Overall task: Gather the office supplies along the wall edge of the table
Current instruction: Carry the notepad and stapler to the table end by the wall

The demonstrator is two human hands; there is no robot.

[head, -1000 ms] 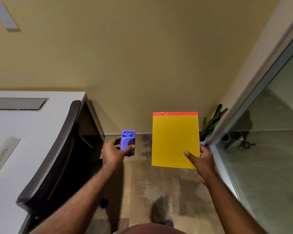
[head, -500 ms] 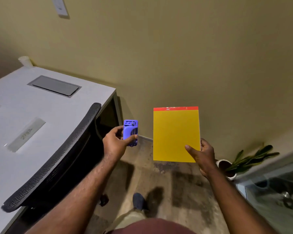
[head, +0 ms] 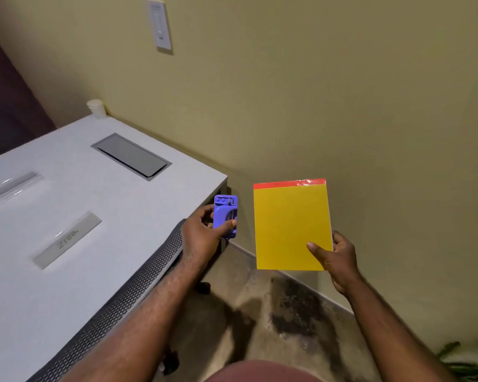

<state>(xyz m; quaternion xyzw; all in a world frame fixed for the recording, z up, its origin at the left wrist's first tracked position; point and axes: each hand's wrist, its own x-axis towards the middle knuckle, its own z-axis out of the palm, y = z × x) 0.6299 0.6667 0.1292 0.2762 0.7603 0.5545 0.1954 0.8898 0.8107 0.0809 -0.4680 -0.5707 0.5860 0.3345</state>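
Left hand (head: 202, 235) grips a purple thing (head: 225, 216) (stapler maybe, hard to tell), right hand (head: 335, 257) pinches the yellow notepad (head: 290, 224), both off the white table (head: 53, 285).

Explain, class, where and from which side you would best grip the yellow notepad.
Pinch the yellow notepad at its lower right corner from the right, thumb in front and fingers behind, as the right hand does. It is thin, flat and upright, so a corner pinch holds it.
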